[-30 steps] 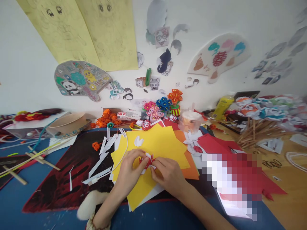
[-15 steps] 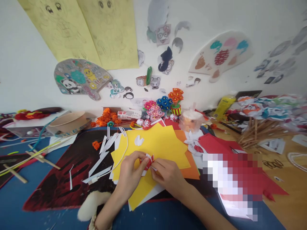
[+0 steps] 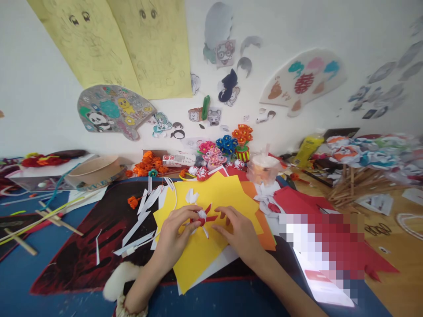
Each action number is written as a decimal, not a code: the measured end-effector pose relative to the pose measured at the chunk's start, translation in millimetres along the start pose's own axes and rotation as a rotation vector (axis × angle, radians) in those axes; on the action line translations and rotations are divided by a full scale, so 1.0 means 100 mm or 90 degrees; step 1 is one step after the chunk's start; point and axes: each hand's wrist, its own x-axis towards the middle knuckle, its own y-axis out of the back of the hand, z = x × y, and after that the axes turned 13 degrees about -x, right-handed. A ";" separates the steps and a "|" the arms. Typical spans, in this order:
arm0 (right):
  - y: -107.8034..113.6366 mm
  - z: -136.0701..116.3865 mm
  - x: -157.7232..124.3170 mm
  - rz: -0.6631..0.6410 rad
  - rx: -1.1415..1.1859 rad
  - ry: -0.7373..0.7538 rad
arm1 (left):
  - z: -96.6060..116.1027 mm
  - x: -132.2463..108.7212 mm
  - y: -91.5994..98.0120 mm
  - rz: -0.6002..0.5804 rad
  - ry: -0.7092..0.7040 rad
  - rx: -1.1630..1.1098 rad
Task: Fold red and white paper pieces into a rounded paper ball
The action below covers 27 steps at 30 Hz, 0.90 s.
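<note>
Between the thumb and fingers of my left hand (image 3: 176,229) is a small folded piece of red and white paper (image 3: 202,217). Pointed red and white strips stick out from it to the right and downward. My right hand (image 3: 239,231) is just to its right, thumb and fingers apart, holding nothing. Both hands are over a stack of yellow paper sheets (image 3: 221,189), with orange and white sheets partly showing beneath. A small white folded paper piece (image 3: 191,196) lies on the yellow sheet beyond my left hand.
White paper strips (image 3: 142,215) and a white cable (image 3: 173,193) lie left of the stack. Red paper (image 3: 297,204) and a lit phone (image 3: 325,281) are to the right. Behind stand flower crafts (image 3: 226,143), a plastic cup (image 3: 263,167), and a round tub (image 3: 94,169).
My right hand has let go of the folded paper and moved a little right, its fingers spreading. The paper's red points now show opened out, still in my left hand.
</note>
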 end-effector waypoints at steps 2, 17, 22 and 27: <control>0.00 -0.01 0.00 0.011 0.054 0.022 | -0.02 0.00 0.00 -0.015 -0.002 0.007; 0.01 -0.14 -0.06 0.126 -0.003 0.129 | 0.22 -0.08 -0.25 -0.040 -0.242 0.430; 0.07 -0.15 -0.02 0.085 0.067 0.139 | 0.18 -0.07 -0.15 -0.020 -0.199 0.354; 0.06 -0.13 -0.01 0.103 0.063 0.150 | 0.12 -0.06 -0.08 -0.028 -0.181 0.288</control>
